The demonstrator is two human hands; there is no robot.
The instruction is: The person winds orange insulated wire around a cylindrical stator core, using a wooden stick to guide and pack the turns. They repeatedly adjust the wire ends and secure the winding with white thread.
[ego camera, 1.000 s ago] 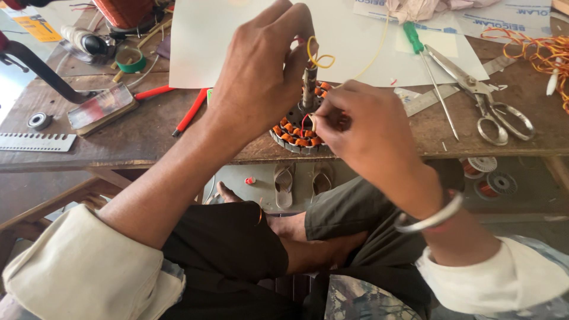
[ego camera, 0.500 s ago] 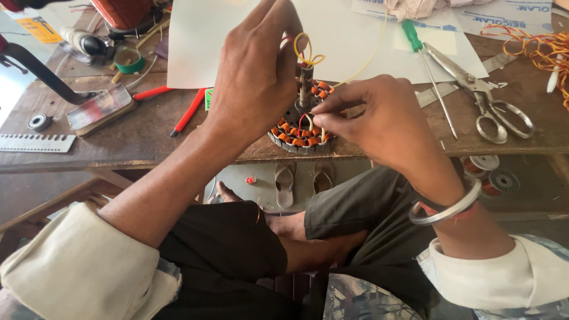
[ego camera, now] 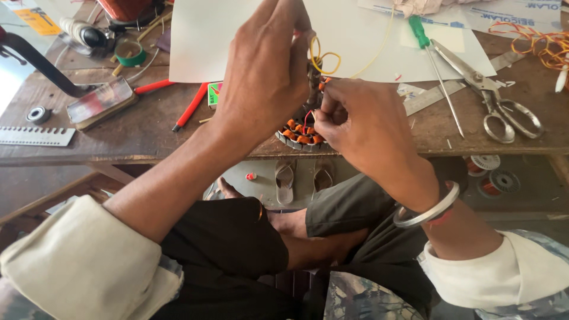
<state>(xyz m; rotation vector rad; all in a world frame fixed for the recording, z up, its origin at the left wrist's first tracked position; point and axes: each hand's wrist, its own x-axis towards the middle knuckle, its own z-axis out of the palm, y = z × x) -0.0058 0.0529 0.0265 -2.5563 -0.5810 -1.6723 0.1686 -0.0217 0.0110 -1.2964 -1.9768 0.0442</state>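
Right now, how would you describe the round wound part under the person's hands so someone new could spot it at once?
Start at the wooden workbench and follow its near edge to the middle, where the left hand and right hand meet. Beneath them sits the round motor stator. Its ring of orange copper coils sets it apart from the flat white paper behind it.

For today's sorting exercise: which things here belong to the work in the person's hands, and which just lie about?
In use:
left hand
right hand
round wound stator with orange coils
yellow wire

Lying about:
scissors
green-handled screwdriver
green tape roll
red pen
bearing
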